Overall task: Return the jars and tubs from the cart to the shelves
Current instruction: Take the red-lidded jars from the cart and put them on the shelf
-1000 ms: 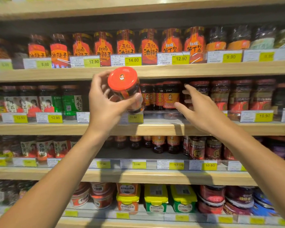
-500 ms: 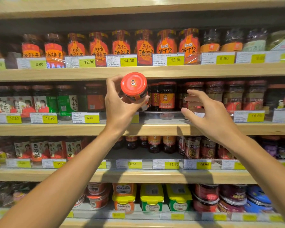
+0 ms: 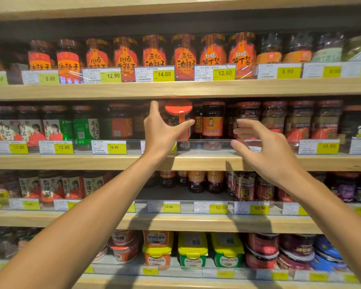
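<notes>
Red-lidded jar (image 3: pixel 178 119) is in on the second shelf (image 3: pixel 196 162) from the top, roughly mid-length, sitting just behind the clear plastic rail (image 3: pixel 208 143) that runs along the front edge. Can't tell if its base is actually down on the board, the rail and the hand cover that part. The left hand (image 3: pixel 162 132) holds it, thumb across the front of the glass and fingers reaching up round the left side, near the lid. Right next to it on the right is a dark jar with an orange label (image 3: pixel 213 122), close enough that I can't say if they touch.

The right hand (image 3: pixel 267 151) isn't holding anything. It's out in front of the same shelf, to the right of the dark jar, fingers loosely bent and spread with the thumb low by the rail. Looks like it's near the rail but I can't tell if it touches.

Rest of the scene: top shelf (image 3: pixel 175 88) has a row of orange-labelled jars with yellow price tags (image 3: pixel 164 74) along its front edge. The third shelf (image 3: pixel 196 222) has more dark jars set further back, and the bottom shelf (image 3: pixel 196 282) has yellow-lidded tubs (image 3: pixel 193 250) around the middle plus round tins stacked toward the right end. Edges of the shot are pretty blurry.
</notes>
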